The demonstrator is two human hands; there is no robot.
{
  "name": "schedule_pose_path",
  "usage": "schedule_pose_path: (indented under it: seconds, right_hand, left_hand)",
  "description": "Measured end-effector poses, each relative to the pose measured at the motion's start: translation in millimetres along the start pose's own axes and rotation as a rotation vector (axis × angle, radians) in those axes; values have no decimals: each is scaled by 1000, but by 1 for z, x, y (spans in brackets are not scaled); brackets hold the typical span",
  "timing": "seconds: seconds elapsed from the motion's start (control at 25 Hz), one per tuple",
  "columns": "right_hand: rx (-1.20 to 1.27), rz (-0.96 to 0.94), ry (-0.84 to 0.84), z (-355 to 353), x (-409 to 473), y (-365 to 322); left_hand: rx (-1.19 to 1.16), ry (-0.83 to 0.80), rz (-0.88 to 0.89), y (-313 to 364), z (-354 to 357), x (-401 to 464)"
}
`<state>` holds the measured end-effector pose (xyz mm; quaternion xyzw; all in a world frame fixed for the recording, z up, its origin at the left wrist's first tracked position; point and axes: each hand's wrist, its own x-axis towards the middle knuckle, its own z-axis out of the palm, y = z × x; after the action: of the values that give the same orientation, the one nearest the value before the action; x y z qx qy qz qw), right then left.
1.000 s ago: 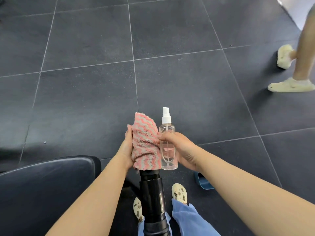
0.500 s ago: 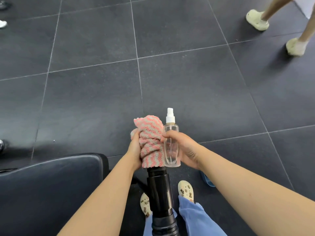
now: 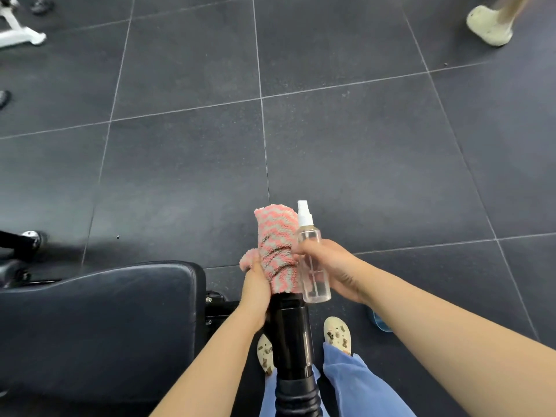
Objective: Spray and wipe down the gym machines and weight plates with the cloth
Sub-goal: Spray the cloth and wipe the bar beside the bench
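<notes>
A pink and grey striped cloth [image 3: 276, 248] is wrapped round the top end of a black machine handle [image 3: 290, 335]. My left hand [image 3: 255, 284] grips the cloth from the left side. My right hand [image 3: 334, 269] holds a clear spray bottle [image 3: 314, 266] with a white nozzle, upright, right beside the cloth. The handle's tip is hidden under the cloth.
A black padded seat [image 3: 96, 326] fills the lower left. Dark rubber floor tiles [image 3: 361, 164] spread ahead. Another person's foot in a pale shoe [image 3: 489, 27] stands at the top right. A white machine leg [image 3: 21, 31] is at the top left.
My left hand has slid lower on the cloth, bunching it down the handle. The view has tilted, and the other person's feet have moved toward the upper right.
</notes>
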<state>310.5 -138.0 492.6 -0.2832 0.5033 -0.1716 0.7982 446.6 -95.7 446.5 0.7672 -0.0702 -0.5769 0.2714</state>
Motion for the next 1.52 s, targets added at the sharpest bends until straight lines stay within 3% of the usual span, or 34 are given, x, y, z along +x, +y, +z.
schedule_pose_path:
  seconds: [0.12,0.2,0.28,0.36,0.4,0.52,0.56,0.8,0.84,0.88,0.92,1.04,1.12,1.16,1.2,1.24,1.32,1.44,1.52]
  right_hand:
    - [-17,-7,50,-10,-3,8]
    - [82,-20,99,-19,-2,10]
    - [121,-34,124,-22,-1,8]
    - [138,-40,112,-23,1,2]
    - [157,-31,105,-23,2,0]
    - [201,-37,133,-30,-5,-9]
    - [201,-43,160,-33,-10,-10]
    - [169,-86,256,-60,-35,-5]
    - [167,-94,273,-65,-38,-5]
    - [176,-102,289,-71,-41,-5]
    - [194,-111,303,-77,-44,-4]
    - [242,-131,320,-91,-54,-2]
    - [247,-135,334,-95,-59,-3]
    - [248,-141,334,-95,-62,-4]
    - [249,-146,327,-95,-64,-6]
    - [252,-151,313,-95,-67,-9]
    - [247,-159,278,-91,-70,-16]
    - [246,-174,244,-83,-67,-23]
    - [199,-167,215,-74,-63,-27]
  left_hand:
    - [524,196,301,7,-17,-9]
    - [475,242,445,25,-17,-17]
    - [380,167,626,50,2,-22]
    - [576,125,827,71,28,-9]
    - [801,146,853,81,39,2]
    - [1684,109,726,111,60,9]
    - [1868,69,709,119,65,9]
    - [2699,-87,545,93,112,36]
    - [2750,-117,489,84,116,42]
    - [2696,-186,387,81,120,42]
    - [2786,-282,321,80,124,44]
    - [3264,-558,293,58,124,55]
    - [3306,-818,411,38,117,65]
    - [3219,-910,388,26,114,69]
    - [3101,-941,207,16,113,65]
    - [3044,-945,166,12,111,55]
    - [2998,-926,366,14,106,36]
    - [2678,-643,706,34,95,-19]
    - [2557,-569,862,43,76,-45]
